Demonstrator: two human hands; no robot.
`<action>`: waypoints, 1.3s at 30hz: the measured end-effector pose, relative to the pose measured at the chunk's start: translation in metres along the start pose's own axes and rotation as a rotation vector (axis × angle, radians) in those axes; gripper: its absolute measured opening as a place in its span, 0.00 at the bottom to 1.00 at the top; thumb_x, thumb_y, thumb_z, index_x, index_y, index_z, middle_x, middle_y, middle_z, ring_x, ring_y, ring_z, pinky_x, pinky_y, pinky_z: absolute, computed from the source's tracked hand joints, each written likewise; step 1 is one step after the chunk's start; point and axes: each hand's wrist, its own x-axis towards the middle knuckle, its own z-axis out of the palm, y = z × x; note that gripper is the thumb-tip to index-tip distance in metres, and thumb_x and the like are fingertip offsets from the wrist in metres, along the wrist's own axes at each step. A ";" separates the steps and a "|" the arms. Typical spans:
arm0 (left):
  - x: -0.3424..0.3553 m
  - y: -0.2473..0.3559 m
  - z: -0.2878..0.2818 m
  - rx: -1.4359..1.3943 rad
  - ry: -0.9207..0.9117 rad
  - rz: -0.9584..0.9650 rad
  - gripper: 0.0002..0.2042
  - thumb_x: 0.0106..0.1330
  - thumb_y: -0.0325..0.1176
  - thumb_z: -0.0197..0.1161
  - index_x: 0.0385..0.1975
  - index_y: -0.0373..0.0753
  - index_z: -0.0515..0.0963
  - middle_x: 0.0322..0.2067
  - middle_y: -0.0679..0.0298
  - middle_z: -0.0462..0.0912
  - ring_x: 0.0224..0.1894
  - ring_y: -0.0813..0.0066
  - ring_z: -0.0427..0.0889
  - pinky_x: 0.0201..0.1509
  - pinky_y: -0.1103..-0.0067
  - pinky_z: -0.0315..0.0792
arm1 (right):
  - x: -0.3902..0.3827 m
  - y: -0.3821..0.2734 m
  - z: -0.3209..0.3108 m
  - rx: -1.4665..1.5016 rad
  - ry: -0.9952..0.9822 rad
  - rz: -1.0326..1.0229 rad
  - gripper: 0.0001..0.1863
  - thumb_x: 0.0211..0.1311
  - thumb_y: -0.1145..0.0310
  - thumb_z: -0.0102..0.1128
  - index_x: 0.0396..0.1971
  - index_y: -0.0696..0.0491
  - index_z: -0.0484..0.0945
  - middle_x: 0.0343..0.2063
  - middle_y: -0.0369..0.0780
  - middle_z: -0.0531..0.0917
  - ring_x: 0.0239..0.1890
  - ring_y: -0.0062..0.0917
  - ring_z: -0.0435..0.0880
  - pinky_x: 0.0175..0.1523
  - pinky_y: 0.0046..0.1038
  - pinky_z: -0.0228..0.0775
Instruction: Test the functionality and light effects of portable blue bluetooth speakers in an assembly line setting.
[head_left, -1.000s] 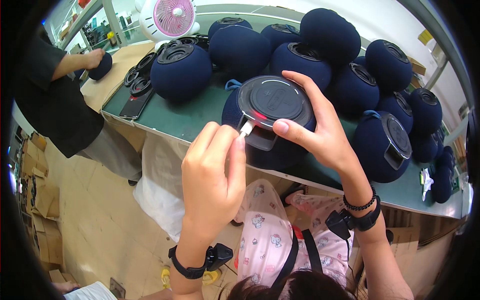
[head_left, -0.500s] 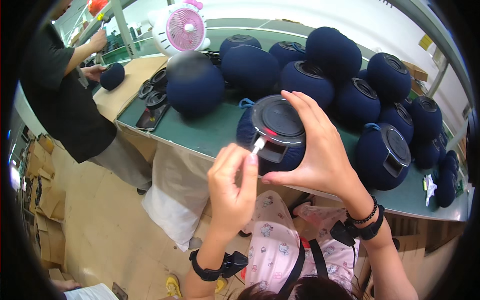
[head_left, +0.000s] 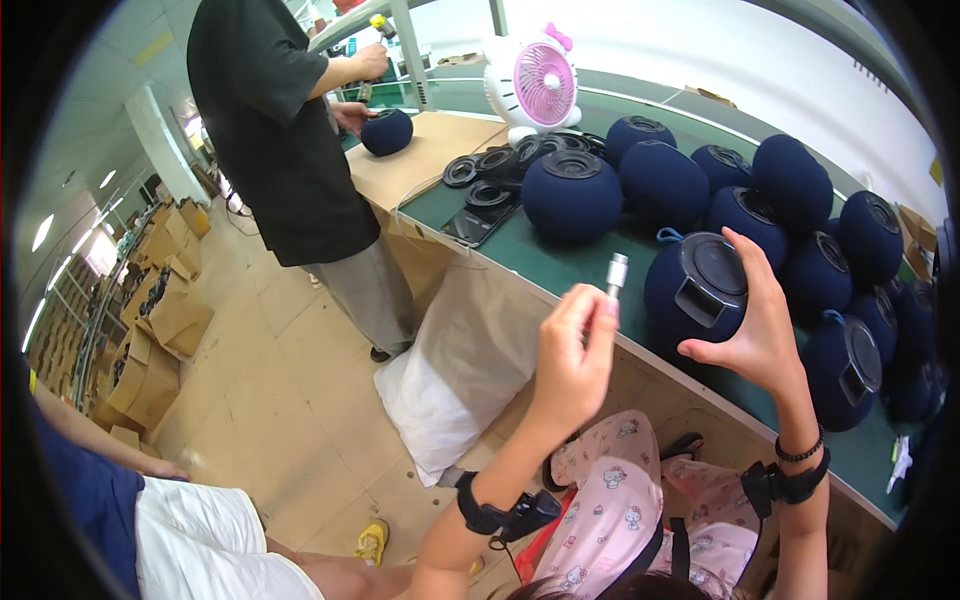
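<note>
Pinches a white cable plug [head_left: 618,272] in the left hand [head_left: 575,335], with thumb and fingertips together on it and the metal end pointing up, just left of a navy fabric-covered round speaker [head_left: 665,300] and apart from it. Clasps that speaker from its right side in the right hand [head_left: 765,335], with thumb and fingers spread to either side of it. Cannot tell the exact hold of the hidden fingertips. Holds it tilted at the near edge of a green tabletop [head_left: 540,268], turning toward the camera its black round cap [head_left: 718,262], blue strap loop [head_left: 669,235] and rectangular recess [head_left: 700,303]. Wears a dark beaded bracelet [head_left: 803,447] and a black strapped device [head_left: 795,483] on the right wrist. Faces a cluster of similar navy speakers [head_left: 660,185] behind and to the right, and, farther left, black rings [head_left: 488,194], a dark smartphone [head_left: 473,227] and a pink-and-white fan [head_left: 545,85]. Works near a co-worker in a black shirt [head_left: 290,150], standing beyond the table's left end with one hand at another navy speaker [head_left: 387,132]. Has a white sack [head_left: 450,370] on the floor below the table edge.
</note>
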 end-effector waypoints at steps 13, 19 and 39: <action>0.063 -0.072 -0.059 0.642 0.023 0.053 0.08 0.66 0.29 0.57 0.27 0.30 0.74 0.22 0.59 0.72 0.24 0.72 0.70 0.30 0.75 0.65 | -0.077 -0.023 -0.083 0.566 -0.054 0.283 0.64 0.19 0.51 0.84 0.62 0.65 0.62 0.57 0.49 0.73 0.61 0.31 0.72 0.66 0.30 0.59; 0.069 -0.050 -0.047 0.520 -0.096 0.243 0.06 0.67 0.25 0.54 0.29 0.29 0.72 0.26 0.60 0.70 0.26 0.73 0.68 0.31 0.77 0.63 | -0.142 -0.054 -0.170 0.680 0.224 0.469 0.74 0.08 0.51 0.87 0.65 0.65 0.57 0.60 0.52 0.69 0.62 0.35 0.71 0.68 0.32 0.58; 0.061 -0.050 0.097 0.687 -0.581 0.362 0.06 0.66 0.24 0.53 0.28 0.28 0.67 0.27 0.55 0.63 0.25 0.62 0.63 0.29 0.70 0.58 | -0.203 0.054 -0.266 -0.520 0.128 0.599 0.67 0.21 0.36 0.78 0.66 0.55 0.59 0.63 0.55 0.64 0.65 0.51 0.63 0.65 0.47 0.57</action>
